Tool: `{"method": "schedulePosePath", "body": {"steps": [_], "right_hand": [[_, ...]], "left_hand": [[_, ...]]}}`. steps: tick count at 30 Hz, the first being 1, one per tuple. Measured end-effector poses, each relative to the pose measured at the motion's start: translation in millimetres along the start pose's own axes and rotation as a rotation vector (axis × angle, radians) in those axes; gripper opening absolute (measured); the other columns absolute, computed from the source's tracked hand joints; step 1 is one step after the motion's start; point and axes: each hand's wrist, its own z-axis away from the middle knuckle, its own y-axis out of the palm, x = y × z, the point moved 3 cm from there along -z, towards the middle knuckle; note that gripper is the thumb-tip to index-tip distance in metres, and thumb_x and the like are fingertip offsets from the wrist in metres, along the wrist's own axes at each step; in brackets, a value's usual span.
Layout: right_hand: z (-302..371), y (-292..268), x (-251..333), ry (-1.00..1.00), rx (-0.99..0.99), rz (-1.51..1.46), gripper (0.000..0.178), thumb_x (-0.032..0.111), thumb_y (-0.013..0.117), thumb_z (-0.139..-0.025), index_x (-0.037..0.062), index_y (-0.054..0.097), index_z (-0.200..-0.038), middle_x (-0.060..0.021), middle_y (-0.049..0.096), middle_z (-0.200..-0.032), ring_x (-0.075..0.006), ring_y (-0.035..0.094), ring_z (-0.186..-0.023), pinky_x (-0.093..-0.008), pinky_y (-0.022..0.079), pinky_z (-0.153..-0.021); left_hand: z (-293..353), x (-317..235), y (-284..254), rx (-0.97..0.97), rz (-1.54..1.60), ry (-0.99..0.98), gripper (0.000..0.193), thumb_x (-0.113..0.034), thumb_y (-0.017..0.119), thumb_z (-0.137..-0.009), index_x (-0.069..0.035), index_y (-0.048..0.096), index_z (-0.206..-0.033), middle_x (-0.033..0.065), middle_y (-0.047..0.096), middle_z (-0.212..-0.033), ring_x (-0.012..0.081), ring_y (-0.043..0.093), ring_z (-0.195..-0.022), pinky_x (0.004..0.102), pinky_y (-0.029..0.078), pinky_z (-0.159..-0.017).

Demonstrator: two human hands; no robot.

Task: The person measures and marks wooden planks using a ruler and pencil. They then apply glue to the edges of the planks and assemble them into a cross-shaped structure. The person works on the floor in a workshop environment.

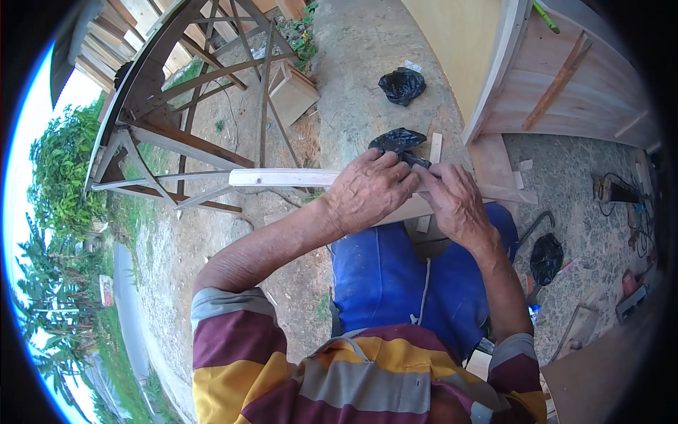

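In front of me, over my lap, my left hand [373,187] is closed with its fingers on a crumpled black plastic bag [401,140]. My right hand [455,203] pinches the lower edge of the same plastic, close beside the left. A pale, round-ended wooden strip [282,177] runs crosswise beneath my left hand. What lies between the two sets of fingertips is mostly hidden. Under my hands a wider wooden board [406,210] rests across my blue-trousered thighs.
Another black plastic bag [402,86] lies on the concrete ahead, and a third [546,259] to the right. A large wooden panel [565,85] stands at the upper right. To the left is a timber frame [191,141]. A corded power tool [613,191] sits at far right.
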Motion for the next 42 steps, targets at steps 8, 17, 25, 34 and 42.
{"method": "schedulePosePath", "body": {"steps": [8, 17, 25, 34, 42], "right_hand": [[6.3, -20.5, -61.0, 0.058, -0.047, 0.058, 0.036, 0.000, 0.060, -0.086, 0.0013, 0.059, -0.122, -0.0165, 0.054, -0.108, -0.0363, 0.056, -0.103, -0.0472, 0.047, -0.091], [19.4, -57.4, -65.5, 0.123, -0.015, 0.126, 0.042, 0.000, 0.064, -0.082, 0.0036, 0.059, -0.123, -0.0167, 0.054, -0.112, -0.0383, 0.055, -0.106, -0.0475, 0.046, -0.091], [9.0, -112.3, -33.9, 0.140, -0.104, 0.200, 0.046, -0.004, 0.063, -0.080, 0.0029, 0.059, -0.125, -0.0167, 0.055, -0.111, -0.0376, 0.055, -0.104, -0.0462, 0.045, -0.092], [55.6, -88.7, -1.1, 0.338, 0.145, 0.137, 0.038, 0.002, 0.058, -0.087, -0.0015, 0.056, -0.124, -0.0203, 0.051, -0.109, -0.0402, 0.053, -0.104, -0.0479, 0.044, -0.091], [100.2, -61.1, 9.6, 0.464, 0.081, -0.037, 0.034, 0.008, 0.056, -0.093, -0.0022, 0.057, -0.125, -0.0213, 0.053, -0.110, -0.0386, 0.057, -0.102, -0.0447, 0.046, -0.091]], "left_hand": [[73.0, -109.2, 136.0, -0.086, 1.661, -1.093, 0.072, -0.029, 0.073, -0.092, 0.000, 0.038, -0.147, 0.0133, 0.052, -0.136, 0.0332, 0.054, -0.121, 0.0452, 0.045, -0.102], [15.7, -120.4, 217.6, -1.072, 2.225, -1.634, 0.069, -0.049, 0.062, -0.097, -0.007, 0.038, -0.146, 0.0111, 0.045, -0.148, 0.0277, 0.037, -0.142, 0.0475, 0.023, -0.122], [-11.5, -51.7, 144.7, -1.051, 1.897, -1.379, 0.037, -0.030, 0.061, -0.100, -0.001, 0.055, -0.120, 0.0117, 0.065, -0.109, 0.0212, 0.068, -0.093, 0.0353, 0.063, -0.075], [6.9, -117.2, 195.5, -1.060, 1.823, -1.381, 0.036, -0.018, 0.059, -0.095, -0.005, 0.047, -0.126, 0.0105, 0.059, -0.105, 0.0207, 0.063, -0.089, 0.0388, 0.057, -0.081], [13.8, -60.8, 158.9, -1.481, 2.276, -1.058, 0.056, -0.055, 0.040, -0.104, -0.006, 0.053, -0.128, 0.0142, 0.065, -0.108, 0.0255, 0.065, -0.097, 0.0433, 0.054, -0.089]]}}
